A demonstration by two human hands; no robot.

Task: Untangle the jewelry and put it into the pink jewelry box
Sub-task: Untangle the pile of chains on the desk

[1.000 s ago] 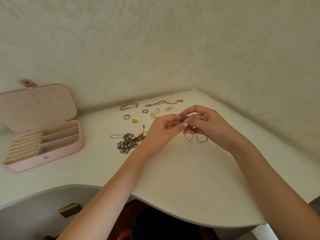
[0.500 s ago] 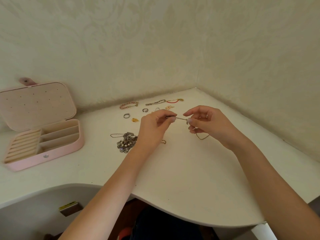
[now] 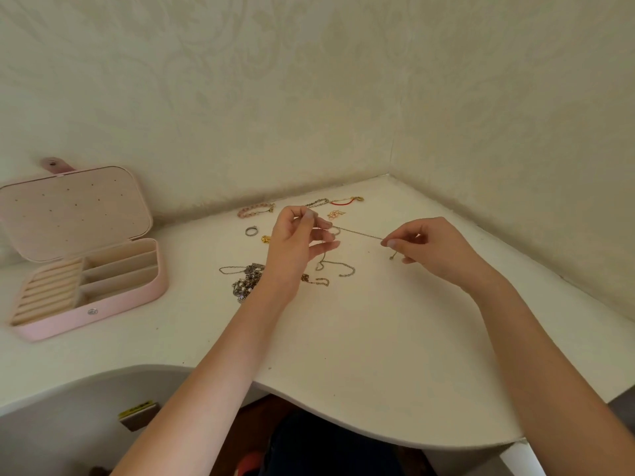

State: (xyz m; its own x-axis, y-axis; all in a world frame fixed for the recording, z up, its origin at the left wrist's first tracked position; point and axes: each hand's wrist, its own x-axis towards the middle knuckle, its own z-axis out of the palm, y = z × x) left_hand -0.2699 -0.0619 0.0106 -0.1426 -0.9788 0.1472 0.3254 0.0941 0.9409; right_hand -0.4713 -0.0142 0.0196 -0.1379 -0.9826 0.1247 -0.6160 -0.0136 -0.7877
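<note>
Currently left hand (image 3: pixel 298 243) and right hand (image 3: pixel 429 247) each pinch the thin chain (image 3: pixel 357 232) taut above the table (image 3: pixel 360 338); ease tension gently, pink jewelry box (image 3: pixel 113 297) sits open far left.

Pale pink jewelry box (image 3: pixel 103 310) with beige lining; cream surface (image 3: pixel 343 338); cream wallpaper (image 3: pixel 309 80) with faint swirls; red cord bracelet (image 3: pixel 343 202).

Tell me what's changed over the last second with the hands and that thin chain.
The left hand and right hand have drawn apart, so the thin chain, bunched between the fingertips a second ago, now runs taut between them; both still pinch it, its loose end trailing on the table. The pink jewelry box, the tangled pile and the small pieces by the wall stayed put.
</note>
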